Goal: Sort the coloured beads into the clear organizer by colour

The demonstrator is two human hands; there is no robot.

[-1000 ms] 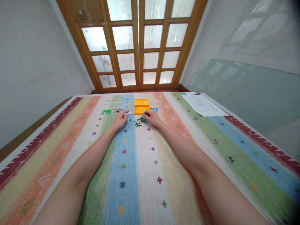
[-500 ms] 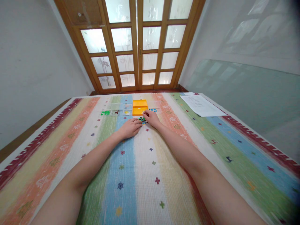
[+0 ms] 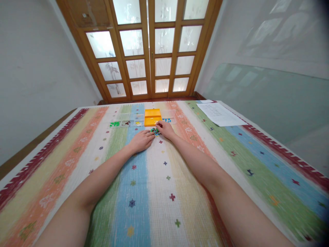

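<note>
A small pile of mixed-colour pieces [image 3: 155, 131] lies on the cloth between my hands. My left hand [image 3: 143, 140] rests flat at its left side, fingers stretched out with the tips touching or close to the pieces. Over the right side of the pile is my right hand [image 3: 166, 129], thumb and fingers pinched together; what they hold, if anything, is too small to make out. Just beyond stands an opened orange box [image 3: 149, 121], its near part holding a few pale bits. Green pieces [image 3: 114, 124], dark red pieces [image 3: 125, 123] and yellow pieces [image 3: 138, 123] sit in clear compartments to its left.
Right of the orange box, blue pieces [image 3: 167, 120] lie in another clear container, partly behind my right hand. A printed paper sheet [image 3: 218, 115] lies on the striped tablecloth [image 3: 159, 206] at the far right. Wooden glass doors [image 3: 151, 58] rise beyond the table.
The camera view has shifted very slightly. Both hands stay in nearly the same place, with no clear change in the pieces.
</note>
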